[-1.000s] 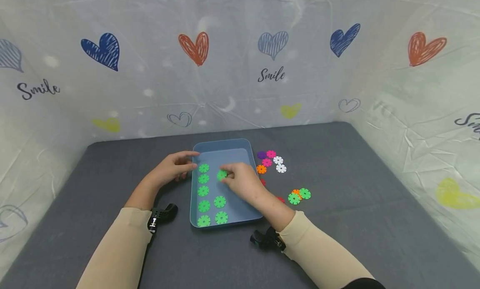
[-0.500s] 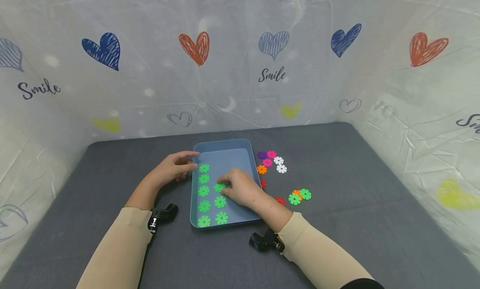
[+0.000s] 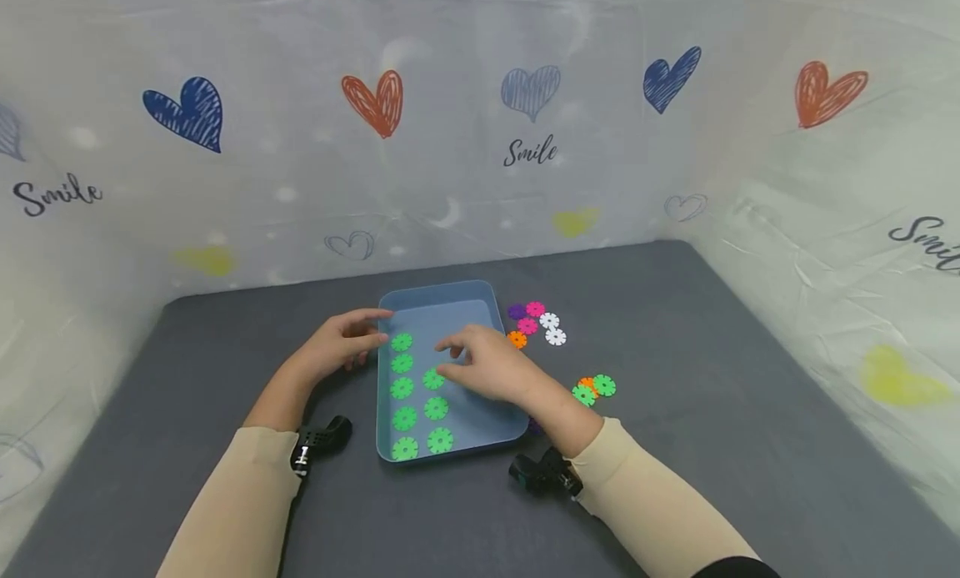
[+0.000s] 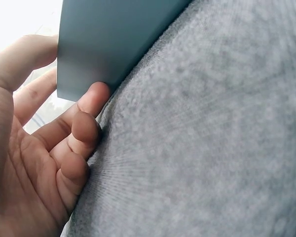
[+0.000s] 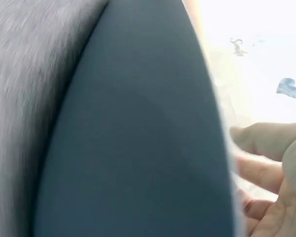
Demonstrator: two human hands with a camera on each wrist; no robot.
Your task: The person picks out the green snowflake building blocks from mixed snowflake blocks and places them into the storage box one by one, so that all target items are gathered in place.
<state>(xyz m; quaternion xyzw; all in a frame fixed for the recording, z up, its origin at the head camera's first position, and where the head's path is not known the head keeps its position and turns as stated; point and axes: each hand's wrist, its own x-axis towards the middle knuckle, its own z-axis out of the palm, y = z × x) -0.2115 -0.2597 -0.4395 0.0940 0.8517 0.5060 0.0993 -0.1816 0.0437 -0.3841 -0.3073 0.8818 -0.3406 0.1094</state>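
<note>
A blue rectangular tray (image 3: pixel 472 428) lies on the table with green notched discs in two columns along its left side. At the tray's left rim, my left hand (image 3: pixel 337 342) holds the edge; in the left wrist view, fingers of the left hand (image 4: pixel 34 153) lie on both sides of the tray wall (image 4: pixel 103 44). Over the tray's middle is my right hand (image 3: pixel 487 363), thumb and index finger apart with nothing between them. Its thumb is close to the uppermost green disc (image 3: pixel 432 379) of the second column. The right wrist view shows the right hand (image 5: pixel 271 173) partly behind the tray wall.
Right of the tray lie loose discs: purple (image 3: pixel 517 311), pink (image 3: pixel 535 309), white (image 3: pixel 555 336) and orange (image 3: pixel 517 339). Farther right, two green discs (image 3: pixel 603 384) lie with an orange one. A printed curtain (image 3: pixel 450 169) stands behind the grey table (image 3: pixel 712 444).
My right hand brought a green disc down the tray to the top of the second column and let it go. Its fingers have since spread and lifted. The left hand stays at the rim.
</note>
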